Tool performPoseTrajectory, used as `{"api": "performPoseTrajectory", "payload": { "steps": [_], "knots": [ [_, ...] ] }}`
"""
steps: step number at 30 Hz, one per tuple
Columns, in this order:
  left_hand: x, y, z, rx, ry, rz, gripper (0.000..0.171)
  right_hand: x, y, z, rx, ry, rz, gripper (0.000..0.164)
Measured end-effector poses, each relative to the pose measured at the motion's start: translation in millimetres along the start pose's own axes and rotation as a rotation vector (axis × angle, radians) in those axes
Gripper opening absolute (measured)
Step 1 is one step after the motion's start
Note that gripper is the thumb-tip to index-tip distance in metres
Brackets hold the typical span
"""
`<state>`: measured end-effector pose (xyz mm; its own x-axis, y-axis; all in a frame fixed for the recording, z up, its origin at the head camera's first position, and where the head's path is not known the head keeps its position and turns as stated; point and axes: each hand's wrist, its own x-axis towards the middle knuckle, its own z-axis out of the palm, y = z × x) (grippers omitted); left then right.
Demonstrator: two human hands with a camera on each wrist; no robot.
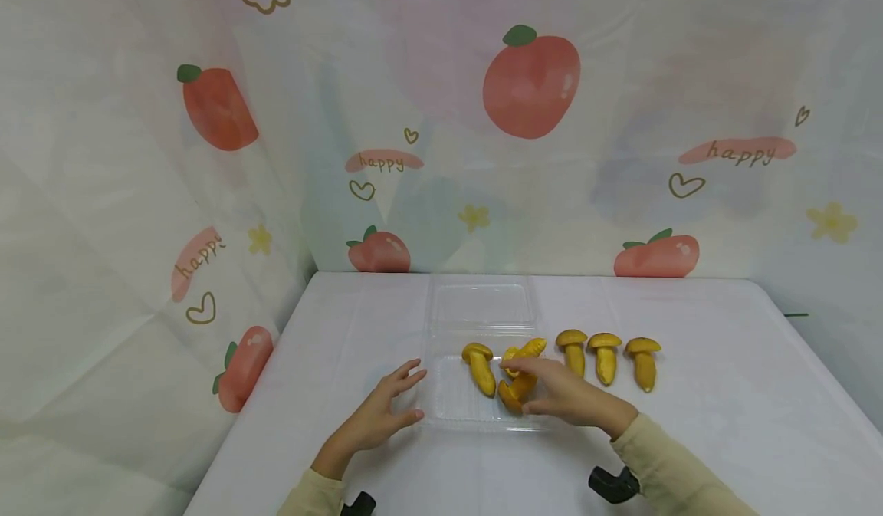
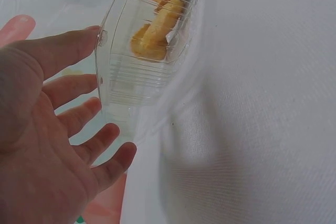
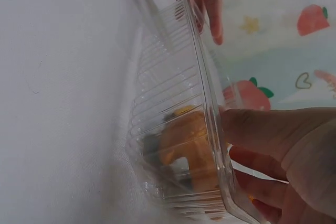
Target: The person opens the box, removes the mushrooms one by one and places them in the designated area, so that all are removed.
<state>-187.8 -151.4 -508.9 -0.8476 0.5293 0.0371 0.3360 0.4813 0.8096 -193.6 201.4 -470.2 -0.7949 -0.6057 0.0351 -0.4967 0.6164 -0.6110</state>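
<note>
A hinged clear plastic box [image 1: 448, 412] lies with its lid [image 1: 483, 305] laid back, holding yellow mushrooms. One mushroom [image 1: 480, 370] is at its left; another [image 1: 533, 347] points up and right. Over the right side hovers my right hand [image 1: 579, 397], thumb and fingers parted around a darker mushroom [image 1: 512, 396] in the box. The right wrist view shows that mushroom [image 3: 191, 145] through the clear wall, below the fingers. Beside the left edge my left hand [image 1: 375, 416] holds nothing, fingers spread; whether its thumb [image 2: 79, 45] touches the rim I cannot tell.
Three more mushrooms stand in a row on the white tablecloth right of the box: a near one [image 1: 572, 351], a middle one [image 1: 605, 356] and a far-right one [image 1: 645, 363]. A fruit-printed cloth [image 1: 441, 79] hangs behind and at the left.
</note>
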Motion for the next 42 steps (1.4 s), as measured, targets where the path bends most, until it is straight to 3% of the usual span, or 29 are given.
{"api": "performPoseTrajectory", "payload": {
  "steps": [5, 15, 22, 26, 33, 39, 42],
  "knots": [
    [0.4, -1.2, -0.2, 0.007, 0.002, -0.002, 0.064, 6, -1, 4, -0.075, -0.02, -0.016, 0.066],
    [1.2, -2.7, -0.5, 0.018, 0.003, 0.005, 0.064, 16, -1, 11, -0.222, -0.055, 0.045, 0.056],
    [1.6, -2.1, -0.9, 0.013, 0.008, 0.007, 0.064, 17, 2, 10, -0.223, -0.031, 0.017, 0.044],
    [1.5, -2.7, -0.3, 0.005, 0.006, 0.008, 0.064, 15, 5, 9, -0.1, 0.03, -0.017, 0.042],
    [0.6, -1.7, 0.1, 0.004, 0.007, 0.006, 0.064, 16, 7, 6, 0.216, 0.182, -0.032, 0.037],
    [0.1, -1.0, 0.2, 0.004, 0.003, -0.003, 0.064, 16, 9, -3, 0.504, 0.199, 0.05, 0.042],
    [0.4, -1.1, 0.2, 0.005, 0.001, -0.004, 0.064, 16, 9, -6, 0.594, 0.191, 0.109, 0.044]
  ]
}}
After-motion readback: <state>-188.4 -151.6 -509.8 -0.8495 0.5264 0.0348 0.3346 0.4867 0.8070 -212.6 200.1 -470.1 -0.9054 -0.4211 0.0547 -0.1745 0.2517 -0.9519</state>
